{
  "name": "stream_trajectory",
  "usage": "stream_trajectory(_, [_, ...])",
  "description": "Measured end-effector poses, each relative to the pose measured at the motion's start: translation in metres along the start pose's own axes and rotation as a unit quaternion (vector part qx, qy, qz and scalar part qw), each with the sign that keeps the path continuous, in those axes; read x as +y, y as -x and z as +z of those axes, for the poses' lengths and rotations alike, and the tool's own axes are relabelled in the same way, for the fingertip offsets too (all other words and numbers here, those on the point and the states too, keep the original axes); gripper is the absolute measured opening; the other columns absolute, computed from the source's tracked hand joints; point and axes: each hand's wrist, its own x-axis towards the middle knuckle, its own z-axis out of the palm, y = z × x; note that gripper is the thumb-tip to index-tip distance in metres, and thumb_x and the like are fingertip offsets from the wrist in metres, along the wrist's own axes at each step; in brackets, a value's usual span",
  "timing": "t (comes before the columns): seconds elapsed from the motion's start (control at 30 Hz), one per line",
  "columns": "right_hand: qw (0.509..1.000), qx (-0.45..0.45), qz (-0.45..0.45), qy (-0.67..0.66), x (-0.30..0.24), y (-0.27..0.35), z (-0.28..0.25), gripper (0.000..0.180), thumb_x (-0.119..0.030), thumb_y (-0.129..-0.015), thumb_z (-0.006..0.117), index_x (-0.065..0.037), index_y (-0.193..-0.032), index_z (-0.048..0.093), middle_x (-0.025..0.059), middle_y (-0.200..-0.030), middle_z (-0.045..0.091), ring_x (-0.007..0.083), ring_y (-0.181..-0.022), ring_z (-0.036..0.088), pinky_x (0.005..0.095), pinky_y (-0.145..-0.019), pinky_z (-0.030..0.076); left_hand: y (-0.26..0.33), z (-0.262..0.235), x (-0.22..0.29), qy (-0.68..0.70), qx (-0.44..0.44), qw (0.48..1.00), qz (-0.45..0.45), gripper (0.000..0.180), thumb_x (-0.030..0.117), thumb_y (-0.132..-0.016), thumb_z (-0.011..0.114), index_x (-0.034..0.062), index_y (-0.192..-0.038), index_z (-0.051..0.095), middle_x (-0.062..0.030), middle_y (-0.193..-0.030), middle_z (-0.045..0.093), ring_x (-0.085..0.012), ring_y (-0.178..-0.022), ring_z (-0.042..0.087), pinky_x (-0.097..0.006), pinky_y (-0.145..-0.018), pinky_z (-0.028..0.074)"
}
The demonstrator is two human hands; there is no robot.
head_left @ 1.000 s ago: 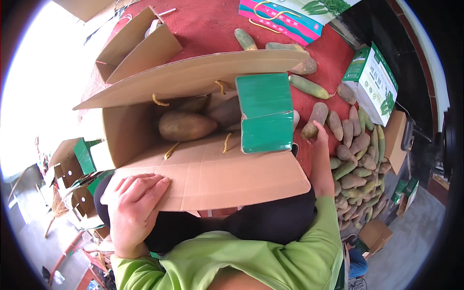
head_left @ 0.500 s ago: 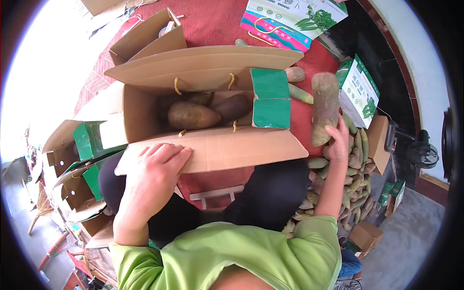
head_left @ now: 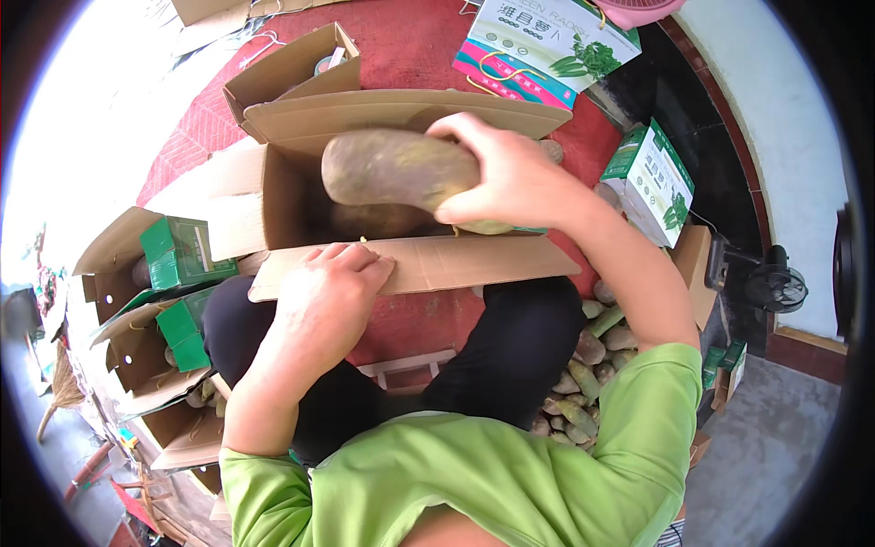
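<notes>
My right hand (head_left: 497, 173) is closed around one end of a big brownish-green radish (head_left: 392, 171), held lengthwise over an open cardboard box (head_left: 283, 196) on the red floor covering. Beneath it, another radish (head_left: 374, 219) shows dimly inside; the rest of the contents are hidden. My left hand (head_left: 335, 278) grips the box's near flap (head_left: 456, 266), its fingers bent over the upper edge. The far flap (head_left: 383, 111) stands raised.
A heap of radishes (head_left: 579, 392) lies to the right of my knees. Packed white-and-green cartons (head_left: 649, 178) stand beyond it, near a small black fan (head_left: 775, 278). Open boxes (head_left: 137, 356) line the left side. Another open box (head_left: 301, 73) sits behind mine.
My right hand has carried the radish leftward from beside the box to above its opening, turning it from upright to lengthwise. My left hand stays on the near flap.
</notes>
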Motion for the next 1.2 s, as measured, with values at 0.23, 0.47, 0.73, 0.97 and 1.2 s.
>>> stream_trajectory(0.23, [0.979,-0.134,0.075,0.136,0.008,-0.049,0.048,0.08,-0.036,-0.063,0.072,-0.004,-0.131,0.045,0.0205,-0.117,0.061,0.0338,-0.11,0.058,0.0402,-0.093,0.046,-0.002,-0.001,0.0,-0.028,-0.021,0.999,0.013,0.03,0.002,-0.074,0.06,0.0023,-0.103,0.067,-0.011,-0.1,0.065,-0.0311,-0.095,0.06,-0.04,-0.087,0.048])
stream_trajectory(0.47, [0.959,-0.148,0.16,0.18,0.02,-0.049,0.048,0.077,-0.034,-0.067,0.071,0.006,-0.127,0.043,0.0216,-0.116,0.062,0.0333,-0.11,0.059,0.0401,-0.092,0.046,-0.001,0.0,-0.001,-0.028,-0.012,0.999,0.023,0.028,0.003,-0.076,0.058,0.0021,-0.103,0.067,-0.0115,-0.101,0.065,-0.0314,-0.097,0.061,-0.04,-0.088,0.048])
stream_trajectory(0.73, [0.934,-0.141,0.091,0.314,0.025,-0.042,0.05,0.039,-0.024,-0.081,0.064,0.001,-0.11,0.057,0.0216,-0.103,0.066,0.0352,-0.1,0.063,0.0443,-0.085,0.05,0.0,0.004,-0.002,-0.026,0.038,0.999,0.021,0.025,0.007,-0.078,0.06,0.0045,-0.101,0.069,-0.0102,-0.096,0.066,-0.0298,-0.092,0.062,-0.04,-0.085,0.049])
stream_trajectory(0.97, [0.996,0.049,-0.024,0.075,0.027,0.003,0.005,0.045,-0.029,-0.083,0.065,-0.002,-0.119,0.06,0.0167,-0.104,0.068,0.0295,-0.096,0.066,0.0393,-0.085,0.051,-0.006,-0.003,0.007,-0.016,0.021,1.0,0.003,0.027,0.003,-0.078,0.06,0.0046,-0.104,0.068,-0.0105,-0.099,0.065,-0.0302,-0.094,0.062,-0.04,-0.084,0.049])
stream_trajectory(1.2, [0.943,0.24,-0.068,-0.219,0.063,0.082,-0.029,0.027,-0.011,-0.091,0.062,0.0,-0.115,0.061,0.0068,-0.101,0.067,0.0133,-0.093,0.064,0.0271,-0.082,0.051,-0.001,-0.002,0.011,-0.01,0.016,1.0,-0.021,0.028,0.001,-0.078,0.062,0.0033,-0.105,0.067,-0.0113,-0.1,0.065,-0.0309,-0.092,0.062,-0.038,-0.083,0.049])
